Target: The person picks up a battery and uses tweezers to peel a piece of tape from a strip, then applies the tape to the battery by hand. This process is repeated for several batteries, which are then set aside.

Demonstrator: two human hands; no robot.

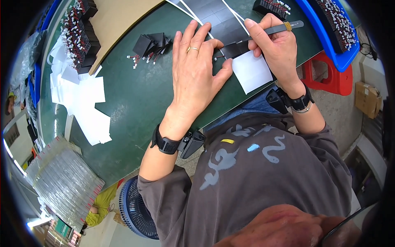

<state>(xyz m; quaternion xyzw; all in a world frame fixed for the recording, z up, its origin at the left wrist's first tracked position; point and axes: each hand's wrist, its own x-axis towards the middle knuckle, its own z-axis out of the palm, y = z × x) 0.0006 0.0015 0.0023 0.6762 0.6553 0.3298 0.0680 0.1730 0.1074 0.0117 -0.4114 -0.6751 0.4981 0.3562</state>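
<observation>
Beyond and right of the square white paper sheet (pixel 253 75), the right hand (pixel 279 47) grasps slim dark metal tweezers (pixel 275 29); left of it, the left hand (pixel 195 68) spreads unclenched. A flat black rectangular piece (pixel 235 50) lies just beyond the sheet.

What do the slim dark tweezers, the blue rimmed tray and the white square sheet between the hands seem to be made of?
Slim dark tweezers: probably metal, dark satin finish; thin arms, soft sheen.
Blue rimmed tray: likely glossy plastic; smooth, even colour, rounded corner.
White square sheet: matte, probably paper; thin, crisp edges.
</observation>
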